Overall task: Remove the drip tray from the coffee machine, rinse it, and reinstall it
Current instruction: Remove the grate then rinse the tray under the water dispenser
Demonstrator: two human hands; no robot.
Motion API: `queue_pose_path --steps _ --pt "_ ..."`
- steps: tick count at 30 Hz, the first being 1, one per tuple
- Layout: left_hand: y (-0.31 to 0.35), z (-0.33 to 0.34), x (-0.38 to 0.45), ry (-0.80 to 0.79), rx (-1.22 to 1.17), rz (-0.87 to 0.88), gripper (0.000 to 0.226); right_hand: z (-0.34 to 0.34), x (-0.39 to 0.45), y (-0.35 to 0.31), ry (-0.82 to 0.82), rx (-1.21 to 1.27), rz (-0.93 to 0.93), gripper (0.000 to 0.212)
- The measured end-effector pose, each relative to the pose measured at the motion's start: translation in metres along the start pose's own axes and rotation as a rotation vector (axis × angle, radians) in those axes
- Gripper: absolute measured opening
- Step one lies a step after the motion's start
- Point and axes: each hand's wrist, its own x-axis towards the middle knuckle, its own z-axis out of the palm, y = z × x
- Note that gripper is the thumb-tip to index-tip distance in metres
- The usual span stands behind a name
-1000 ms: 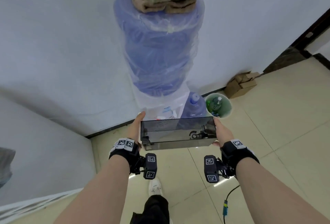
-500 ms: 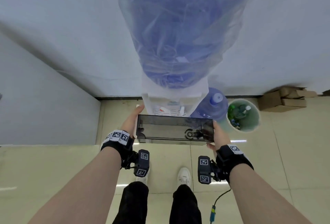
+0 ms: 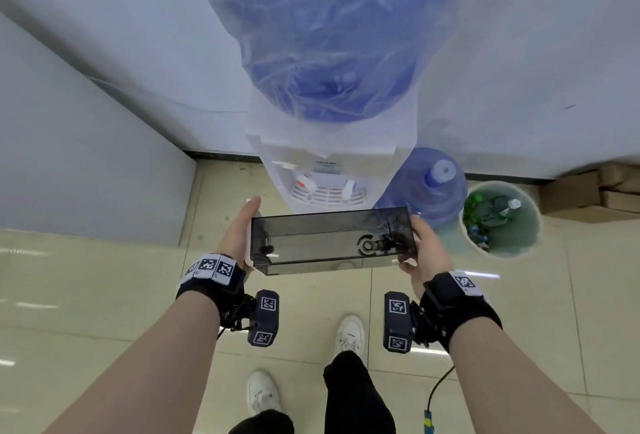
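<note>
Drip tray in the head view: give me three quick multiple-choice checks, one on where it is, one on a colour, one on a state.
1. Where is the drip tray?
A. Held in front of the water dispenser
B. Lying on the floor
C. Inside the bin

2. What colour is the spare water jug on the floor?
A. Red
B. Blue
C. Yellow

3. How is the tray held?
A. By the left hand only
B. By the right hand only
C. By the left hand and right hand, one at each end

Key: 1 A, the tray is in the air just before the dispenser's taps. 2 B, the jug is see-through blue. 3 C, a hand is at each short end.
</note>
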Motion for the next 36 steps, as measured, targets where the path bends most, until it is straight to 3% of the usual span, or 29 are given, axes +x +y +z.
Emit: queue_pose_path --steps 8,15,18,25,30,36 --pt "-0.004 0.009 -0.024 0.011 -0.104 -0.004 0.071 -0.009 -0.027 0.002 0.032 0.085 -0.086 0.027" --pt "0.018 0.02 -0.032 -0.139 -0.131 0.022 0.067 -0.009 -0.038 -0.016 0.053 0.095 -0.133 0.025" --pt "0.012 0.019 -0.041 -0.122 -0.134 0.036 0.06 -0.01 -0.042 -0.014 0.073 0.037 -0.154 0.027" --pt "-0.007 0.012 -0.069 -0.034 -0.243 0.198 0.036 -0.012 -0.071 -0.005 0.173 0.026 -0.12 0.07" --pt "-0.01 0.019 -0.089 0.004 -0.276 0.257 0.026 -0.017 -0.09 -0.018 0.207 -0.053 -0.109 0.081" --pt "0.02 0.028 -0.109 -0.075 -0.287 0.333 0.025 -0.021 -0.093 -0.05 0.175 -0.127 -0.166 0.098"
